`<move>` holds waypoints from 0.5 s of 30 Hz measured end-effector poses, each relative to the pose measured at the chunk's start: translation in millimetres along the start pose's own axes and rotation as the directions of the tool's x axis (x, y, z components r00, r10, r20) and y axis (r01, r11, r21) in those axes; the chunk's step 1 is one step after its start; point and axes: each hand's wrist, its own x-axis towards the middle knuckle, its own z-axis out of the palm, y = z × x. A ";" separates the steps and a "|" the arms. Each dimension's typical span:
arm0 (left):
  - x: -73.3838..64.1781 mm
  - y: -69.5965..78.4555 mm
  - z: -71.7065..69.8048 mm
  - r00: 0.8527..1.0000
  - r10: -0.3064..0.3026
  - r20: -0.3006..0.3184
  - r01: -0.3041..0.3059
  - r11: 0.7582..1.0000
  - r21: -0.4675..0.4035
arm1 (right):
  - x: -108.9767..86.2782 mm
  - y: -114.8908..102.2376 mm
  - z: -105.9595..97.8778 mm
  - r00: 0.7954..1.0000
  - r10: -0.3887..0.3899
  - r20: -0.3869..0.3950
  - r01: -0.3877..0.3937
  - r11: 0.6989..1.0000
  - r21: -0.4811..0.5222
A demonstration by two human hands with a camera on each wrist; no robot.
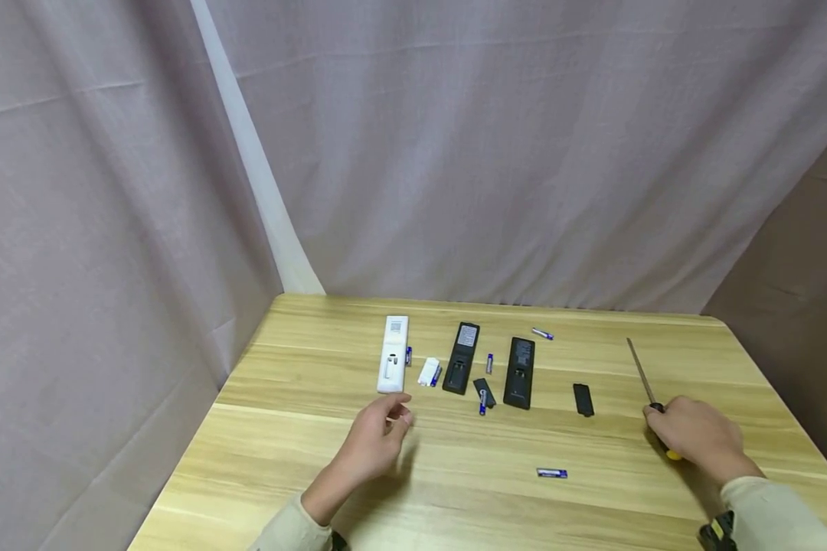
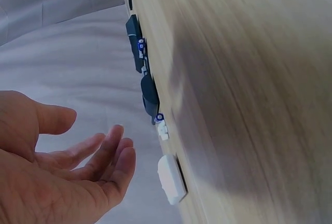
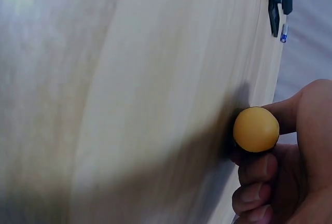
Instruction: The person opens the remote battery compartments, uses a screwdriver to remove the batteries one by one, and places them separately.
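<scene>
At the right of the table, my right hand grips a screwdriver by its black and yellow handle; the long shaft points away from me. In the right wrist view the yellow handle end shows between thumb and fingers. My left hand hovers over the table with loosely bent fingers and nothing in it. Nearest to it is a white remote control, back up, its battery bay uncovered. To the right lie two black remotes, one in the middle and another, also with uncovered bays.
A white battery cover and two black covers, one by the remotes and one farther right, lie loose. Several blue and silver batteries are scattered about, including one near the front and one at the back. A curtain hangs behind.
</scene>
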 end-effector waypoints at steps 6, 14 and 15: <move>-1.6 -0.2 -2.4 1.000 -0.004 -0.015 0.004 1.000 0.005 | 5.4 4.8 0.8 1.000 -0.017 -0.008 0.017 1.000 -0.022; -7.3 1.3 -9.1 1.000 -0.007 -0.011 0.007 1.000 0.003 | 5.7 4.8 2.2 0.997 -0.069 0.022 0.070 0.996 -0.049; -7.7 1.3 -9.9 1.000 -0.007 -0.010 0.007 1.000 0.005 | 5.1 3.6 1.3 0.997 -0.066 0.031 0.068 0.996 -0.050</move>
